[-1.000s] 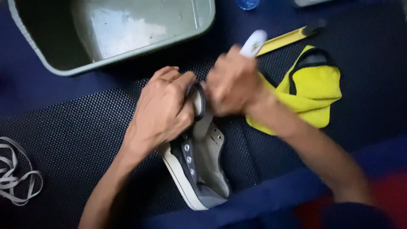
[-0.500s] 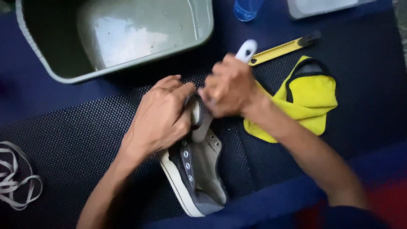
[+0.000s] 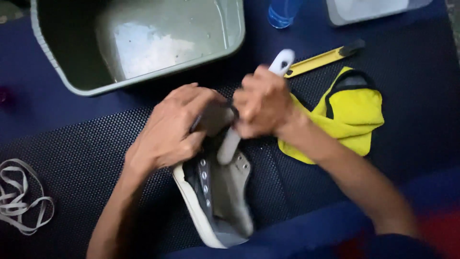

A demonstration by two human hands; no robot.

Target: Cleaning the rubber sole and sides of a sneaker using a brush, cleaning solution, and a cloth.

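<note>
- the right hand (image 3: 262,103) is clenched in a fist around a white-handled brush (image 3: 281,62); the handle's far end sticks out above the knuckles, and its pale lower part (image 3: 229,146) runs down into the opening of the shoe.
- the left hand (image 3: 175,129) is curled around the far end of a dark grey sneaker (image 3: 218,196), fingers wrapped over its upper, gripping it firmly.
- the sneaker lies on its side on a dark dotted mat (image 3: 81,158), white sole edge to the left, its other end pointing toward the near edge; the laces are out of its eyelets.
- the two hands are touching or nearly so over the shoe; blur hides the exact contact.
- open mat lies to the left of the left forearm.
- just right of the right wrist lies a yellow cloth (image 3: 357,120); beyond it a yellow utility knife (image 3: 326,58).
- far left stands a grey-green tub (image 3: 143,76) holding water, close to the left hand.
- a loose white shoelace (image 3: 21,201) lies at the near left, well apart.
- a blue bottle (image 3: 282,12) stands at the far edge.
</note>
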